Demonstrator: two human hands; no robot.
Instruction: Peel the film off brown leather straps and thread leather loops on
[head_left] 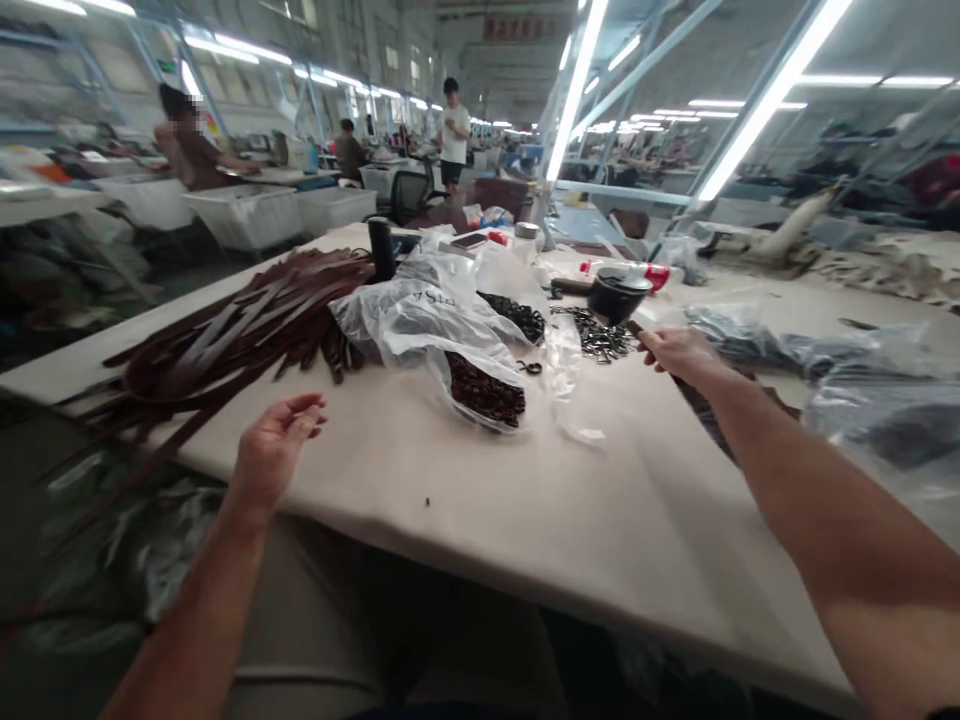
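My left hand (281, 440) hovers over the near left of the cloth-covered table (450, 475). Its fingers are loosely curled and a little apart, with nothing visible in them. On the right, my right hand (679, 355) is closed, thumb against fingers, at a small brown piece (635, 328), whose kind I cannot make out. Just beyond it are a black cup-like container (619, 295) and a pile of shiny dark metal pieces (600, 338). Between my hands lies an open clear plastic bag (420, 320), with small dark brown pieces (487, 390) at its mouth.
Long brown straps (247, 310) are heaped at the table's left and hang over its edge. A black cylinder (381, 248) stands behind them. More plastic-wrapped goods (885, 410) lie at the right. A single dark speck (427, 501) sits near the front edge. People work farther back.
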